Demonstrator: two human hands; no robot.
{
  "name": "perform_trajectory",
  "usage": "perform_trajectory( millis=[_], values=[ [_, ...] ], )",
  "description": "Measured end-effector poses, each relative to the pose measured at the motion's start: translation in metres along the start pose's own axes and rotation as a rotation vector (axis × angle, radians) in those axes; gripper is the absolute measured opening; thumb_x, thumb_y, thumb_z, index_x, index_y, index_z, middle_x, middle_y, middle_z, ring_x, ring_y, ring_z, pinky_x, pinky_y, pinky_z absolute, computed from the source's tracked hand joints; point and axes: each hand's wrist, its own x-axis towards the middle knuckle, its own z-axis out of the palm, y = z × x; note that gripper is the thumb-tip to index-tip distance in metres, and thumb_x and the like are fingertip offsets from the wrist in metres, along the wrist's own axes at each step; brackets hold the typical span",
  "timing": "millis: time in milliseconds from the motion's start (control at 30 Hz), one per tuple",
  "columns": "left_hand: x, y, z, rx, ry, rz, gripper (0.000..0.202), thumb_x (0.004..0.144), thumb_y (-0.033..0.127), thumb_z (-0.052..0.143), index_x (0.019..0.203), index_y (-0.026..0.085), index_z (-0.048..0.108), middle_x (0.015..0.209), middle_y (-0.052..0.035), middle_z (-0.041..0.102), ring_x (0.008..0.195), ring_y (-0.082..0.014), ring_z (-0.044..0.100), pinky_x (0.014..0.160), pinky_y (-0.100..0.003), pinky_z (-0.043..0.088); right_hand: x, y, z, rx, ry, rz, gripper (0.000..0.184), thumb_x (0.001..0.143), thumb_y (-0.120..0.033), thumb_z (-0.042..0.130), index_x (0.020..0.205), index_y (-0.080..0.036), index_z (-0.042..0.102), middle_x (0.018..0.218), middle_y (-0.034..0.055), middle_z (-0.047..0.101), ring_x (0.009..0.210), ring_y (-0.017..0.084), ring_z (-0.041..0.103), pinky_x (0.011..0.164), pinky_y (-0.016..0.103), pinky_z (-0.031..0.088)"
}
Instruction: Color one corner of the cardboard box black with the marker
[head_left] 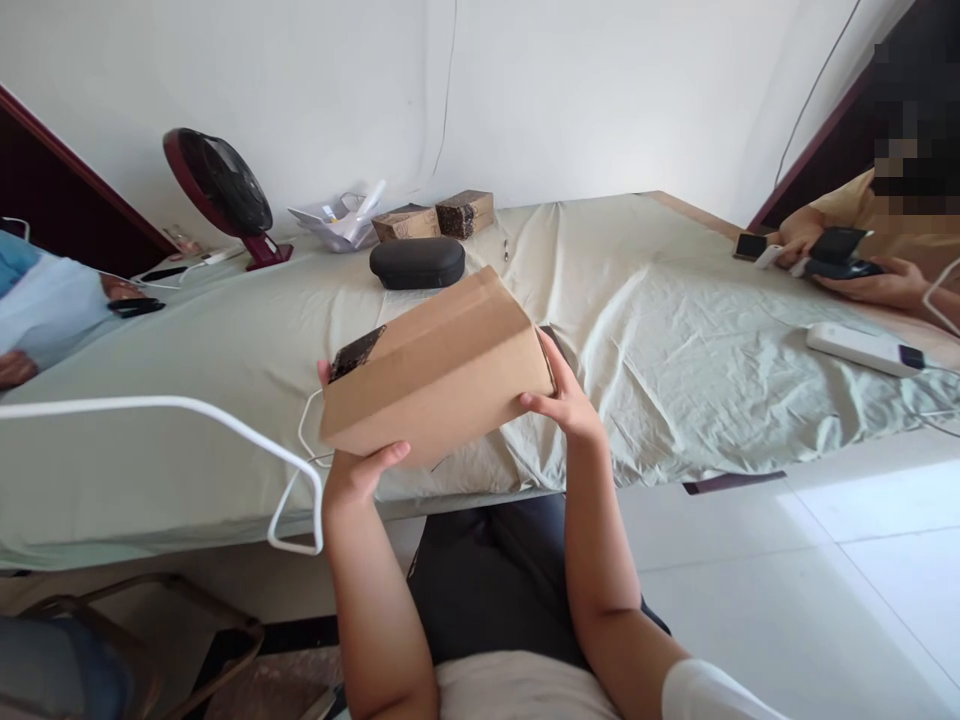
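Note:
Between my two hands is a brown cardboard box (pixel 442 365), tilted and raised over the near edge of the cloth-covered table. My left hand (pixel 364 472) grips its lower left corner, thumb on the near side and a fingertip showing at the far left end. At the right end, my right hand (pixel 566 395) holds the box with the thumb on the near face. Dark tape or print (pixel 358 353) marks the upper left of the box. Behind it lies a black zippered case (pixel 417 263). The box's underside is hidden.
Two small cardboard boxes (pixel 465 214) and clear plastic packaging (pixel 345 222) stand by the wall, near a dark red fan (pixel 225 185). A white power strip (pixel 862 348) lies at right. A white cable (pixel 172 403) crosses the left foreground. People sit at both sides.

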Motion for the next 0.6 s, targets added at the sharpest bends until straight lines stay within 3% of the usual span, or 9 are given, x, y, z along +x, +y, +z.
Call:
perform_trajectory(
  millis=[133,267,333,400,467,533,600],
  values=[
    [-0.007,0.013,0.001,0.038,0.015,-0.037,0.131,0.067,0.038,0.101,0.170,0.056,0.021,0.170,0.0050,0.049,0.166,-0.0351,0.034,0.140,-0.056,0.024,-0.001,0.006,-0.010,-0.069,-0.220,-0.037,0.128,0.069,-0.062,0.093,0.174,-0.035,0.025,0.183,0.0084,0.024,0.166,0.041,0.030,0.136,0.061,0.025],
    [-0.008,0.014,-0.011,0.085,-0.056,-0.148,0.147,0.053,0.030,0.107,0.171,0.051,0.022,0.180,-0.0006,0.031,0.170,-0.0405,0.019,0.137,-0.062,0.026,-0.001,0.000,-0.012,-0.026,-0.155,-0.135,0.130,0.069,-0.063,0.093,0.175,-0.035,0.021,0.180,0.0093,0.033,0.168,0.038,0.027,0.137,0.059,0.022],
    [-0.007,0.011,-0.019,0.052,-0.143,-0.121,0.143,0.059,0.036,0.105,0.171,0.052,0.018,0.184,-0.0007,0.021,0.170,-0.0404,0.020,0.134,-0.062,0.032,-0.001,-0.004,-0.013,0.003,-0.119,-0.172,0.130,0.071,-0.061,0.094,0.175,-0.033,0.021,0.175,0.0118,0.041,0.167,0.037,0.032,0.138,0.057,0.023],
    [-0.005,0.010,-0.024,0.024,-0.236,-0.061,0.132,0.071,0.041,0.098,0.172,0.054,0.014,0.184,-0.0014,0.021,0.166,-0.0385,0.032,0.131,-0.061,0.037,-0.003,-0.006,-0.014,0.002,-0.110,-0.177,0.132,0.070,-0.061,0.094,0.175,-0.032,0.021,0.173,0.0125,0.044,0.166,0.036,0.033,0.138,0.056,0.023],
    [-0.005,0.011,-0.024,0.070,-0.280,-0.015,0.131,0.074,0.036,0.096,0.171,0.056,0.011,0.182,-0.0025,0.026,0.162,-0.0356,0.040,0.131,-0.060,0.036,-0.005,-0.004,-0.017,-0.022,-0.112,-0.134,0.133,0.066,-0.066,0.095,0.175,-0.033,0.025,0.177,0.0109,0.039,0.167,0.037,0.031,0.138,0.056,0.022],
    [-0.006,0.014,-0.023,0.162,-0.263,0.004,0.143,0.065,0.027,0.100,0.170,0.059,0.009,0.179,-0.0035,0.031,0.160,-0.0348,0.042,0.132,-0.062,0.033,-0.008,0.000,-0.020,-0.016,-0.122,-0.063,0.133,0.060,-0.076,0.092,0.172,-0.035,0.033,0.181,0.0077,0.033,0.169,0.039,0.027,0.138,0.055,0.023],
    [-0.008,0.020,-0.020,0.199,-0.173,-0.010,0.153,0.052,0.022,0.105,0.168,0.061,0.015,0.176,-0.0037,0.034,0.158,-0.0368,0.044,0.130,-0.064,0.036,-0.011,0.003,-0.021,0.024,-0.095,0.031,0.131,0.059,-0.097,0.075,0.169,-0.036,0.039,0.181,0.0048,0.033,0.170,0.039,0.025,0.137,0.053,0.027]
  ],
)
